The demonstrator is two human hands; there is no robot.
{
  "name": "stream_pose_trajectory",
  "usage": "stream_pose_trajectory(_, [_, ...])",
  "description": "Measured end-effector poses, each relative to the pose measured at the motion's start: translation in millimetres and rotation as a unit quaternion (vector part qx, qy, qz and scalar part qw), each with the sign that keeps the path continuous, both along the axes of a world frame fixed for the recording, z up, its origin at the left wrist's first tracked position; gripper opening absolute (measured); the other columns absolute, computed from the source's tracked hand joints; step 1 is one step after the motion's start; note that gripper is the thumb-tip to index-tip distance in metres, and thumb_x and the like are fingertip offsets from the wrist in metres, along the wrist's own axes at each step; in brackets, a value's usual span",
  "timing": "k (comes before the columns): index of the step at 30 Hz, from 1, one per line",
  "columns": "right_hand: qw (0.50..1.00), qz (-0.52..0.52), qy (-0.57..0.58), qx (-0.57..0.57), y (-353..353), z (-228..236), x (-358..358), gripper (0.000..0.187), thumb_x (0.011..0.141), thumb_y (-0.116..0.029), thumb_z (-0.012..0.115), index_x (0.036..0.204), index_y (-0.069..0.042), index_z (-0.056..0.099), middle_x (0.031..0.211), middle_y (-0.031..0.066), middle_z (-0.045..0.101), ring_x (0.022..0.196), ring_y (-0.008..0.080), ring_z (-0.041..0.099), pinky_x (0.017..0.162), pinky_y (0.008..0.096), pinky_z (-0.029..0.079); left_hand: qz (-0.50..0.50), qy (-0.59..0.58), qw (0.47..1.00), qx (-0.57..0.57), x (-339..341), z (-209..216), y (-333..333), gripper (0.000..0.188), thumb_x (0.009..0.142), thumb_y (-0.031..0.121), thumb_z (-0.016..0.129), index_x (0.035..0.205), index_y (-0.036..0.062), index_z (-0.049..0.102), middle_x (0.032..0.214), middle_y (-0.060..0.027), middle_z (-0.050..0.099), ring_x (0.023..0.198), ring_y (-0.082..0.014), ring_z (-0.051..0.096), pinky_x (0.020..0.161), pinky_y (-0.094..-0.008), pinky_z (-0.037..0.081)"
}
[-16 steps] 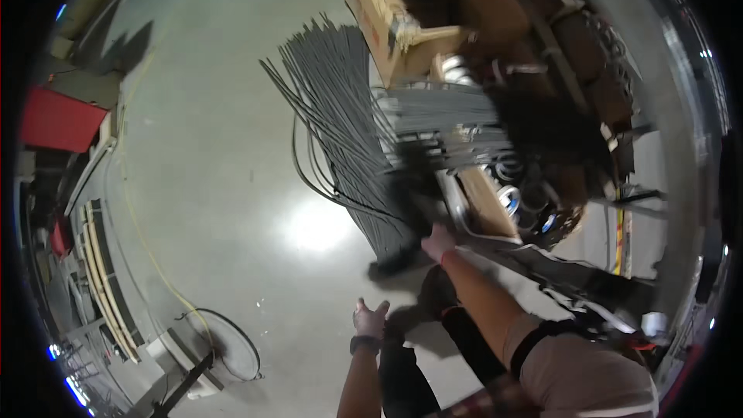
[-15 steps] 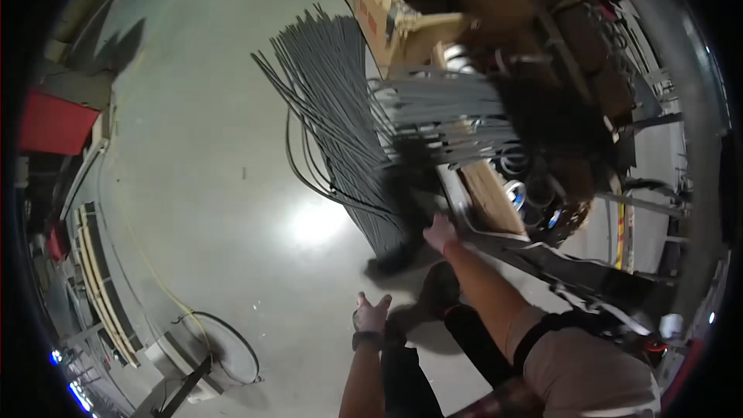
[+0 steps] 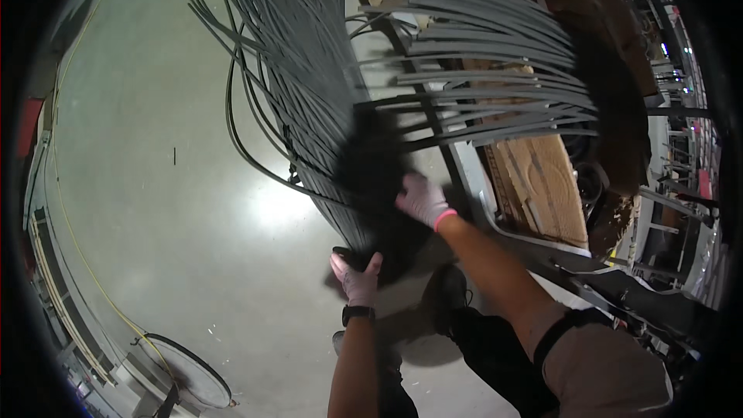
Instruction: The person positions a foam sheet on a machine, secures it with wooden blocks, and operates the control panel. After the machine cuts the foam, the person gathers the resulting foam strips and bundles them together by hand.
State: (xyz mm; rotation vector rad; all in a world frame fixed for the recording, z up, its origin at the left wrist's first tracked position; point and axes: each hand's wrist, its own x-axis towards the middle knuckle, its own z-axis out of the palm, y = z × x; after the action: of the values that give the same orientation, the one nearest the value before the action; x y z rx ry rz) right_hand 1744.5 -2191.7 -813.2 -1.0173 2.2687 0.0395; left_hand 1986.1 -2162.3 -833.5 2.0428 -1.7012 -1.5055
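A thick bundle of long, thin dark grey tubes or cords (image 3: 302, 62) runs from the top of the view down to my hands. My left hand (image 3: 359, 279), gloved and with a black band at the wrist, is at the bundle's near end, thumb and fingers apart around it. My right hand (image 3: 424, 200), in a pale glove with a pink cuff, reaches over a dark shadowed patch at the bundle's right side. Its fingers are slightly bent and apart, with no object visible in them. Deep shadow hides the tubes beneath it.
More grey tubes (image 3: 487, 46) fan out at the right, over an open cardboard box (image 3: 542, 193) with rounded items inside. A metal frame edge (image 3: 472, 170) runs beside the box. At lower left are a round disc (image 3: 190, 368) and a yellow cord (image 3: 93, 271) on the floor.
My left hand has moved up to the near end of the bundle. My right hand has shifted slightly up and left. The view has moved closer to the tubes.
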Motion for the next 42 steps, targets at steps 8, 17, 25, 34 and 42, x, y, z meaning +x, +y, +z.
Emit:
stream_pose_trajectory(8, [0.978,-0.200,0.030,-0.052,57.5,-65.3,34.1,0.095,0.081,-0.068,0.049,0.136,0.008,0.030,0.136,0.0286,0.038,0.128,0.0374,0.038,0.104,0.0412,0.031,0.055,0.084,0.994,0.035,-41.0,2.1,-9.6,0.105,0.067,0.036,0.081,0.142,-0.0028,0.019,0.137,-0.0211,0.033,0.127,-0.0326,0.035,0.107,-0.0403,0.031])
stream_pose_trajectory(17, [0.801,-0.306,-0.511,-0.055,68.0,183.9,115.9,0.071,0.081,-0.049,0.065,0.127,0.002,0.051,0.119,0.0100,0.059,0.106,0.0168,0.055,0.094,0.0290,0.042,0.224,0.368,0.730,0.530,67.4,160.6,11.6,0.077,0.085,0.055,0.057,0.140,0.0063,0.035,0.135,-0.0107,0.046,0.123,-0.0259,0.044,0.106,-0.0372,0.033])
stream_pose_trajectory(25, [0.851,-0.134,-0.508,0.002,88.9,562.6,145.5,0.108,0.063,-0.046,0.079,0.142,0.000,0.020,0.138,0.0205,0.040,0.127,0.0302,0.041,0.108,0.0361,0.029,0.254,0.523,0.685,0.438,96.7,463.9,113.8,0.087,0.079,0.064,0.059,0.141,0.0086,0.033,0.136,-0.0089,0.043,0.126,-0.0253,0.041,0.106,-0.0416,0.034])
stream_pose_trajectory(34, [0.805,0.097,-0.581,0.063,33.8,663.1,217.7,0.067,0.075,-0.034,0.070,0.126,-0.003,0.039,0.125,0.0156,0.054,0.118,0.0248,0.049,0.099,0.0348,0.040,0.120,0.473,0.848,0.207,124.4,729.7,-10.4,0.079,0.084,0.053,0.058,0.142,0.0056,0.031,0.140,-0.0092,0.040,0.130,-0.0271,0.037,0.109,-0.0416,0.028])
stream_pose_trajectory(42, [0.732,0.117,-0.606,-0.288,-80.8,992.9,36.9,0.015,0.071,-0.014,0.066,0.083,-0.007,0.070,0.082,0.0056,0.068,0.082,0.0167,0.061,0.080,0.0312,0.048,0.067,0.587,0.806,-0.043,-45.1,975.6,-113.9,0.072,0.086,0.054,0.056,0.138,0.0076,0.039,0.136,-0.0120,0.044,0.122,-0.0256,0.046,0.103,-0.0376,0.038])
